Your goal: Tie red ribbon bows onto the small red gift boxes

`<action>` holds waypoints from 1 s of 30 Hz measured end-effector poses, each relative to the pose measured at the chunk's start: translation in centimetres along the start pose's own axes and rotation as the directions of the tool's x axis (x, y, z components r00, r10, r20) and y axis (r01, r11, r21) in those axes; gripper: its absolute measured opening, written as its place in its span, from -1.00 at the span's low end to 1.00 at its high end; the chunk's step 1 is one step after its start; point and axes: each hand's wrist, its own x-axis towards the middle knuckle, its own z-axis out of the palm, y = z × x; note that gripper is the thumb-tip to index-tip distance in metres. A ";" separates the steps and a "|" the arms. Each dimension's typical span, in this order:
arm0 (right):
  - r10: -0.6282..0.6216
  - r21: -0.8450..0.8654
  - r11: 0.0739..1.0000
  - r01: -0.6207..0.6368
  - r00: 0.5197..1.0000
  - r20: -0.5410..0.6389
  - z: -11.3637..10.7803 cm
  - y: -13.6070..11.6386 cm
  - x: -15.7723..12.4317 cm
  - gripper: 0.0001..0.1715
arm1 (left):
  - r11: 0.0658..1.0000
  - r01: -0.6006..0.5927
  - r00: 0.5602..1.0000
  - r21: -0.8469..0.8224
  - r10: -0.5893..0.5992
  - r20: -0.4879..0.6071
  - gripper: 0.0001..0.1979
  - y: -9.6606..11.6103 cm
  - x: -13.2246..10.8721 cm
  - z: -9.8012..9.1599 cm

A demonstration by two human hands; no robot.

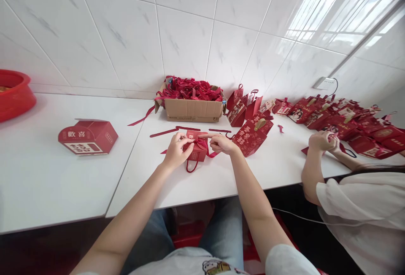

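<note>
A small red gift box with printed characters sits on the table before me. A dark red ribbon is gathered in a bow on its top. My left hand is closed in a pinch at the bow's left side. From the other side, my right hand reaches in with its index finger stretched to the bow and its other fingers curled around ribbon. One ribbon tail shows below my right hand. A dark red cord handle loops out toward me from the box's front.
Behind the box stands a cardboard box heaped with red ribbons. Cut ribbon strips lie before it. A larger red box is at left, near a red basin. Red gift boxes crowd the right, beside a co-worker's hands.
</note>
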 end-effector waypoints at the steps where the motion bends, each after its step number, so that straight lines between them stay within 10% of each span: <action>1: 0.006 0.006 1.000 -0.006 1.000 0.011 0.0 0.0 0.1 -0.18 | 1.000 0.000 1.000 0.000 0.000 0.001 -0.79 0.0 0.0 0.0; 17: 0.080 -0.093 0.993 -0.072 0.992 0.094 -0.6 -0.8 0.6 -0.09 | 1.000 0.017 0.999 0.011 -0.018 0.043 -0.78 0.3 0.1 -0.2; 23: -0.068 -0.161 0.986 0.053 0.994 -0.090 0.5 -1.0 0.3 -0.27 | 0.999 0.043 0.997 0.015 -0.044 0.065 -0.78 0.7 0.3 -0.3; 30: -0.372 -0.363 0.903 0.230 0.842 -0.391 2.6 -0.9 -0.6 -0.66 | 0.998 0.067 0.982 0.012 -0.068 0.178 -0.86 1.5 2.6 -1.6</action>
